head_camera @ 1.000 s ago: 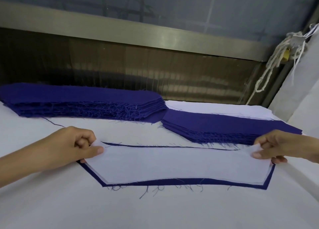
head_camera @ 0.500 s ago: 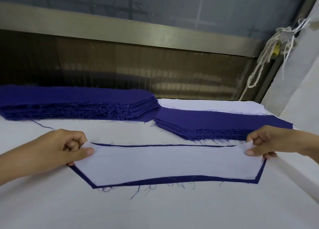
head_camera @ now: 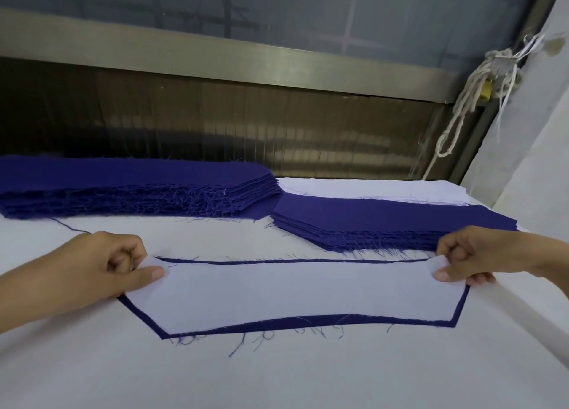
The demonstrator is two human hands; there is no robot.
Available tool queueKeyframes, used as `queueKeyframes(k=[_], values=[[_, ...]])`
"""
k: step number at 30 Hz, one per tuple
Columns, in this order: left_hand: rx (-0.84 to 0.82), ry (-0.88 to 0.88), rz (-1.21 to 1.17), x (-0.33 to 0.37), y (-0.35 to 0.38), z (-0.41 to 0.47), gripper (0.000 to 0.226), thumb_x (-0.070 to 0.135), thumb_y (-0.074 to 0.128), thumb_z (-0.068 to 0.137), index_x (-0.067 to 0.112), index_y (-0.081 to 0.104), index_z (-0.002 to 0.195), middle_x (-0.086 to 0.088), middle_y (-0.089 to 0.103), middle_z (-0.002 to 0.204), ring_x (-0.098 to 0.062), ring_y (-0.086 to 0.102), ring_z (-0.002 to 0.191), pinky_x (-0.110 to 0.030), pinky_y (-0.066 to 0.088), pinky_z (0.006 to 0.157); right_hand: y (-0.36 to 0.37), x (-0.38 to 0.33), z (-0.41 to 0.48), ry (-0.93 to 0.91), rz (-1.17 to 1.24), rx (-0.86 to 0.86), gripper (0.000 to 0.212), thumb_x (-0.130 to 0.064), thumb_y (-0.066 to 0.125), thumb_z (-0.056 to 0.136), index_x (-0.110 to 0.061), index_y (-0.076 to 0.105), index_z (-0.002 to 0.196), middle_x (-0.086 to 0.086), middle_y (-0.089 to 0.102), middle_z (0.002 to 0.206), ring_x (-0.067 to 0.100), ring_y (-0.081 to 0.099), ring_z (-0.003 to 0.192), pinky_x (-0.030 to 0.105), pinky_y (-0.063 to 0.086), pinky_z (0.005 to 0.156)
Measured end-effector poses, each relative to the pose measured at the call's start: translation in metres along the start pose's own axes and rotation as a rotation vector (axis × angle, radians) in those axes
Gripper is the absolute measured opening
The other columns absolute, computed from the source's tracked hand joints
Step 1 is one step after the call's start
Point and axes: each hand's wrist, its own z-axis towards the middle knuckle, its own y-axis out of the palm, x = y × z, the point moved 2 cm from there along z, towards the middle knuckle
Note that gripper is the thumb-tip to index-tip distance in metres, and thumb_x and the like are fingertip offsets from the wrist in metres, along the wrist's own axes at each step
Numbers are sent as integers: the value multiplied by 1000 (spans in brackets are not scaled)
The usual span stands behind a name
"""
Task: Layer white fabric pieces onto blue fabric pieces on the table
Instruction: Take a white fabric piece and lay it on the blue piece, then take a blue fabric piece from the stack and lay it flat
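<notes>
Head view: left hand (head_camera: 101,270) and right hand (head_camera: 480,254), well apart, each pinch 1 end of the white fabric piece (head_camera: 295,291), which lies over the blue fabric piece (head_camera: 277,322) on the tabletop (head_camera: 277,378). Best keep it taut, with the blue margin even.

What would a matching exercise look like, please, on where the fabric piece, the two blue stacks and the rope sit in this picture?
Things:
1. white fabric piece
2. taller blue stack
3. lower blue stack
4. rope

Places:
A. hangs at the far right, above the table
B. far left of the table
C. pinched at its ends by the left hand and right hand, lying on a blue fabric piece
D. just in front of the white stack

Pairs: 1-C, 2-B, 3-D, 4-A.
</notes>
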Motion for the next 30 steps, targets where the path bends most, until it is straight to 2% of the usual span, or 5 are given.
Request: queueKeyframes(k=[4, 12, 17, 22, 30], values=[[87, -1, 96, -7, -3, 0, 71, 104, 45, 48, 42, 60, 80, 8, 54, 43, 0, 43, 37, -25, 45, 49, -3, 2, -2, 37, -25, 24, 49, -48, 82, 66, -8, 61, 85, 6, 67, 61, 11, 53, 49, 19, 41, 47], [61, -104, 134, -11, -19, 1, 61, 101, 51, 42, 49, 62, 71, 10, 58, 43, 2, 46, 36, -20, 41, 50, -13, 19, -3, 60, -8, 2, 46, -55, 86, 62, -18, 59, 65, 9, 66, 62, 12, 48, 47, 19, 35, 42], [189, -131, 181, 2, -40, 8, 37, 61, 74, 66, 27, 63, 56, 10, 60, 47, -6, 57, 46, -25, 45, 56, -17, 11, 0, -51, 95, -22, 59, -64, 84, 66, -13, 54, 71, 13, 52, 58, 16, 29, 41, 18, 24, 40], [410, -55, 128, 13, -61, 29, 17, 29, 70, 89, 19, 64, 77, 1, 64, 67, -15, 61, 66, -30, 48, 61, -6, -61, 15, -236, 150, -75, 31, -46, 71, 85, -15, 68, 88, 19, 69, 76, 17, 46, 45, 21, 38, 42], [410, -38, 333, -4, -81, 87, 19, 27, 60, 98, 18, 70, 111, -5, 62, 110, -21, 59, 95, -43, 53, 83, 13, -186, 82, -340, 24, 282, 12, -20, 64, 97, -15, 72, 91, 0, 74, 73, 5, 63, 58, 16, 42, 43]])
